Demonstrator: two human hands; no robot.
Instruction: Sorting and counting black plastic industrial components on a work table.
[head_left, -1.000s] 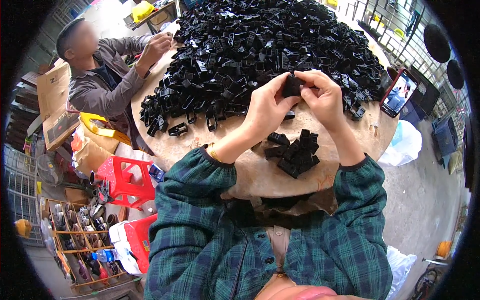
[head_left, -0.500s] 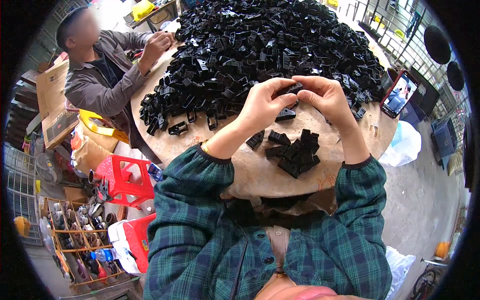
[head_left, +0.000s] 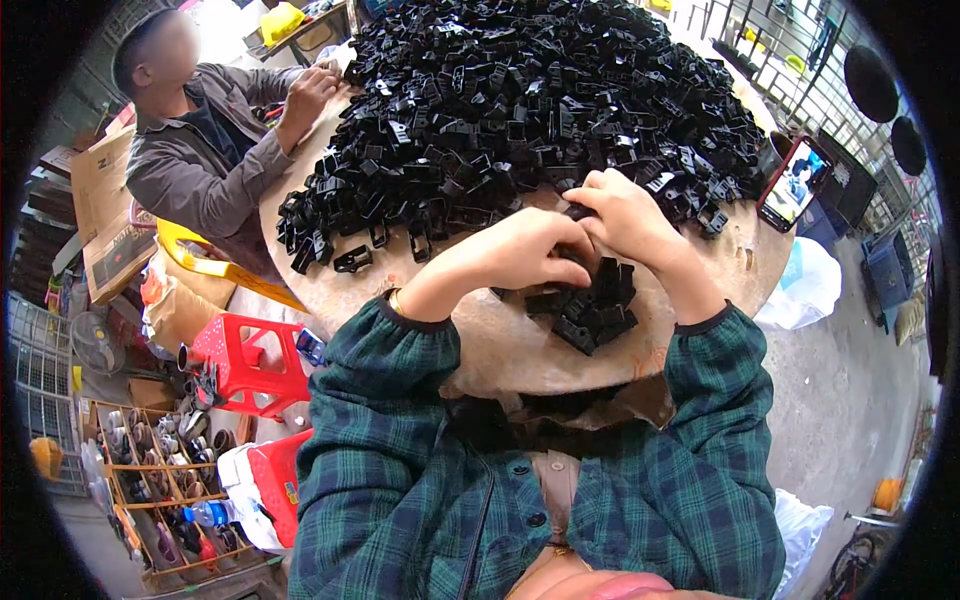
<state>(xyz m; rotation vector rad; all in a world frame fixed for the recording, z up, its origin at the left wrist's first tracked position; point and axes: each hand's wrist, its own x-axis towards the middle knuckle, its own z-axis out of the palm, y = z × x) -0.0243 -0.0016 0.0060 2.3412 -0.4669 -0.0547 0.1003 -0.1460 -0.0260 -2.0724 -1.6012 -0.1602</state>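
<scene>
My left hand (head_left: 532, 248) is bent over a small group of black plastic parts (head_left: 592, 318) near the table's front edge. Its fingers curl downward, and what they close on, if anything, is hidden. Close beside it, my right hand (head_left: 628, 222) pinches a black plastic part (head_left: 578, 211), mostly covered by the fingers. Beyond both hands rises a large heap of similar black parts (head_left: 520, 110), hollow and clip-like, spread over the round table (head_left: 480, 362).
Across the table at left sits a person in a grey jacket (head_left: 215, 185), hands at the heap's edge. A phone (head_left: 795, 185) stands upright at the table's right edge. A red stool (head_left: 255, 365), a shoe rack (head_left: 165, 480) and a white bag (head_left: 808, 285) are around the table.
My left hand has moved nearer and down over the small group of parts. My right hand has turned, knuckles up, and moved slightly left; the hands no longer meet at the fingertips.
</scene>
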